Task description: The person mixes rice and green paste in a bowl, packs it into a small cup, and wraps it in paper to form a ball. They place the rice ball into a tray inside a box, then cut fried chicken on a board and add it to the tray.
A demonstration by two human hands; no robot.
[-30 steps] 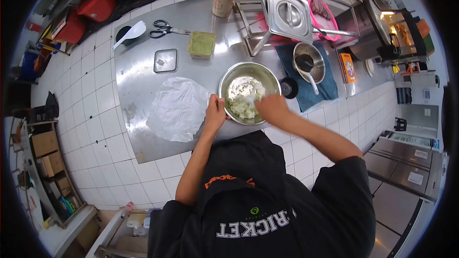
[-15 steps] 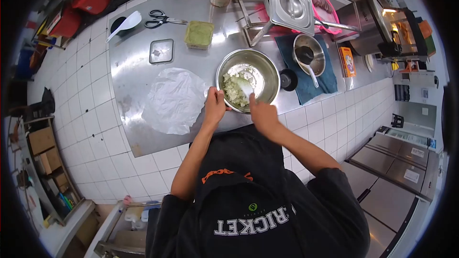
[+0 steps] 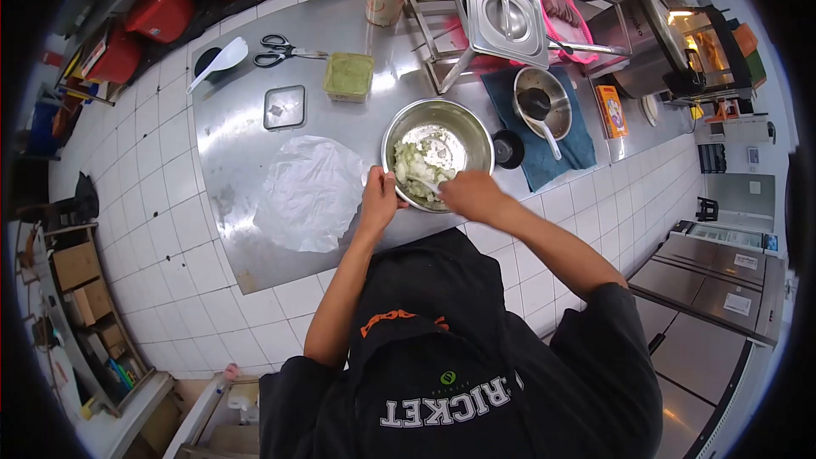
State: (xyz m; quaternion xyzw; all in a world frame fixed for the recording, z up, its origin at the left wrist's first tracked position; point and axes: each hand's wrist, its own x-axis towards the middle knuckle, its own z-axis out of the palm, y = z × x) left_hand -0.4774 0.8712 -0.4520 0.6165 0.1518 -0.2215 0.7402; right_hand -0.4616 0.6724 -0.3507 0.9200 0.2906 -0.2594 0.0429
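A round steel mixing bowl [image 3: 478, 146] stands near the front edge of the steel table, with a pale green, lumpy mixture [image 3: 413, 165] gathered at its left side. My left hand [image 3: 380, 197] is closed on the bowl's left rim, thumb at the edge. In my right hand [image 3: 470, 195], over the front of the bowl, is a spatula [image 3: 431, 186]; its pale blade is down in the mixture and partly hidden. Left of the bowl lies a crumpled clear plastic sheet [image 3: 308, 195]. A small black cup [image 3: 508, 150] sits just right of the bowl.
Behind the bowl are a square tub of green stuff [image 3: 348, 76], its clear lid [image 3: 285, 108], scissors [image 3: 285, 51] and a white scoop [image 3: 223, 61]. To the right, a steel bowl with a ladle [image 3: 541, 102] rests on a blue cloth [image 3: 571, 149]. A metal rack [image 3: 442, 76] stands at the back.
My right hand has moved down and right, drawing the spatula toward the bowl's near side through the mixture. My left hand keeps its hold on the rim. The whole view has shifted slightly.
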